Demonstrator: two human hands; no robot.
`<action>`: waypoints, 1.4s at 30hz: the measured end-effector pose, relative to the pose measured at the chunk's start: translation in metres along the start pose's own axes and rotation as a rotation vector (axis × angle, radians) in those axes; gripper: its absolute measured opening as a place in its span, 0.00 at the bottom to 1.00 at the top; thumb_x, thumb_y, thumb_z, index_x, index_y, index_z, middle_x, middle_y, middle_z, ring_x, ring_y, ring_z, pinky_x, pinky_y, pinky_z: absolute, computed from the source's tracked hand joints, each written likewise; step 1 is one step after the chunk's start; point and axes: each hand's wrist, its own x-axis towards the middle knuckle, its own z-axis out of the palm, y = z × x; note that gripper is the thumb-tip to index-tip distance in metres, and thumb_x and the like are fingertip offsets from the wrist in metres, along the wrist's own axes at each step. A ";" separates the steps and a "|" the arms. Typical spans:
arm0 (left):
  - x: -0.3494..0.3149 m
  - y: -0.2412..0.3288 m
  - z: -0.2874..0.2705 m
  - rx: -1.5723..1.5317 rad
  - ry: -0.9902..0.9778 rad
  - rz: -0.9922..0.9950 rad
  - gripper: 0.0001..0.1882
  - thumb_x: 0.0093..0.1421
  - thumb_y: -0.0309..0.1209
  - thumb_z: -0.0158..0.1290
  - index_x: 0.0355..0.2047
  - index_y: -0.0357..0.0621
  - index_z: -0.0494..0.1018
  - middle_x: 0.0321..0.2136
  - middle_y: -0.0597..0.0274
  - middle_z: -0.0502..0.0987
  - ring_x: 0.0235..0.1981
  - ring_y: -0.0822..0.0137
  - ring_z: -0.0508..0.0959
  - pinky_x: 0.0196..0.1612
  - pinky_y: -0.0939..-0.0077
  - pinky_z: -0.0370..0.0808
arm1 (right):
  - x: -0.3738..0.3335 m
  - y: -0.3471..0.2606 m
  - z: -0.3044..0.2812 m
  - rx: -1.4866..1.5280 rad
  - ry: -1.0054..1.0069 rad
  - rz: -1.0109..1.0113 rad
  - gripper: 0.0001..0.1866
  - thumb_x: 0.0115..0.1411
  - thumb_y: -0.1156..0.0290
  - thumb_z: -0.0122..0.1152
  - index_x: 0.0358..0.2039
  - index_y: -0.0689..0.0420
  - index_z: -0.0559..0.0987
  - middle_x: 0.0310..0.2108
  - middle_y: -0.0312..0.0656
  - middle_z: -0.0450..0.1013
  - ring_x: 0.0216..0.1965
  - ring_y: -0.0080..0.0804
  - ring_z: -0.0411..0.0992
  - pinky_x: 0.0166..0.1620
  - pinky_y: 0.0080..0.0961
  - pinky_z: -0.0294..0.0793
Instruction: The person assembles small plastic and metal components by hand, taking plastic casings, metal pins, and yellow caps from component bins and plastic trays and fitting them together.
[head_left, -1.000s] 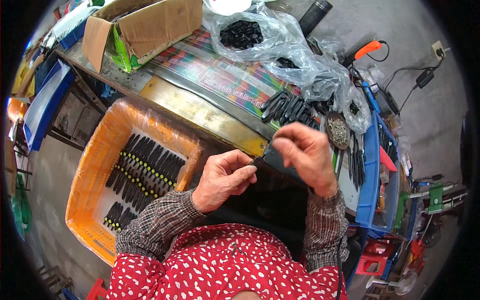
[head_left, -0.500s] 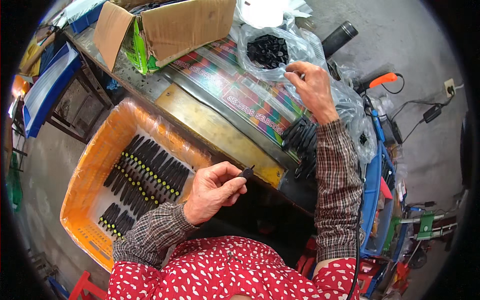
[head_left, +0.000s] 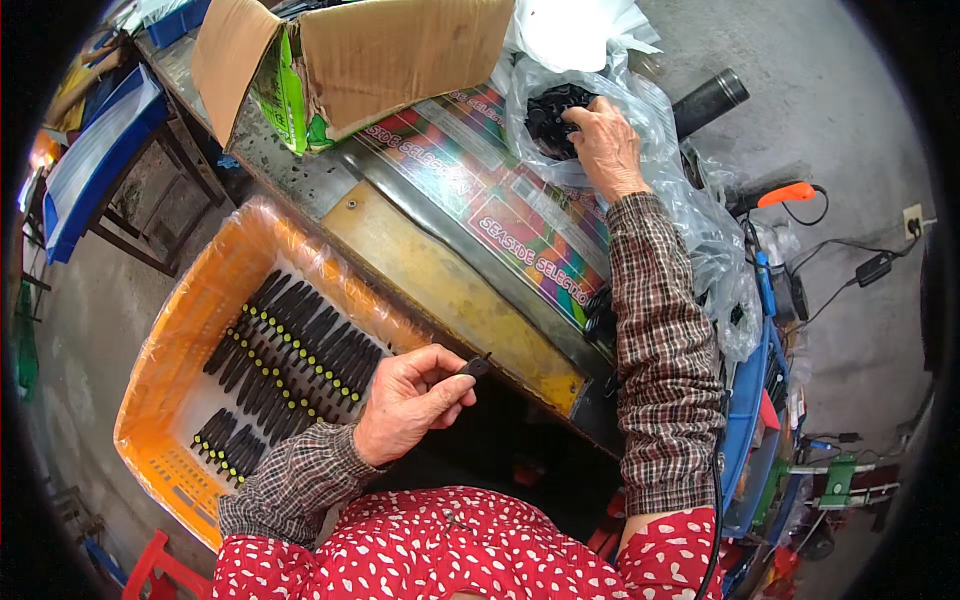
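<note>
Black part, one, is pinched in left hand near table's front edge; right hand, grip unclear, dips into one bag.

A head-worn fisheye camera looks steeply down from close above the left hand, right hand and the workbench.

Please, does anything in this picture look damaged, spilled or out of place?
The cardboard box at the upper left looks worn: a flap stands open and one edge appears ragged. Dark specks lie on the bench beside it, perhaps scraps. Nothing looks odd around the left hand or right hand.
</note>
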 end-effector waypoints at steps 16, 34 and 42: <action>-0.003 0.003 0.003 -0.016 -0.028 0.006 0.05 0.60 0.26 0.52 0.34 0.37 0.71 0.23 0.61 0.76 0.17 0.78 0.71 0.16 0.89 0.63 | -0.036 -0.013 -0.061 0.650 0.192 0.104 0.11 0.54 0.72 0.58 0.38 0.63 0.76 0.31 0.46 0.76 0.32 0.30 0.75 0.36 0.27 0.73; -0.019 -0.010 0.039 -0.031 -0.142 -0.049 0.05 0.60 0.25 0.52 0.35 0.37 0.70 0.23 0.60 0.76 0.17 0.77 0.70 0.16 0.88 0.60 | -0.236 -0.081 -0.155 1.306 -0.048 0.530 0.17 0.57 0.78 0.56 0.47 0.62 0.66 0.33 0.34 0.69 0.33 0.14 0.67 0.37 0.11 0.66; -0.030 -0.019 0.066 0.003 -0.208 -0.204 0.05 0.61 0.27 0.52 0.35 0.37 0.72 0.23 0.65 0.75 0.18 0.81 0.69 0.19 0.90 0.63 | -0.290 -0.088 -0.163 1.480 -0.143 0.636 0.16 0.59 0.76 0.56 0.47 0.65 0.72 0.33 0.34 0.71 0.30 0.13 0.67 0.34 0.10 0.67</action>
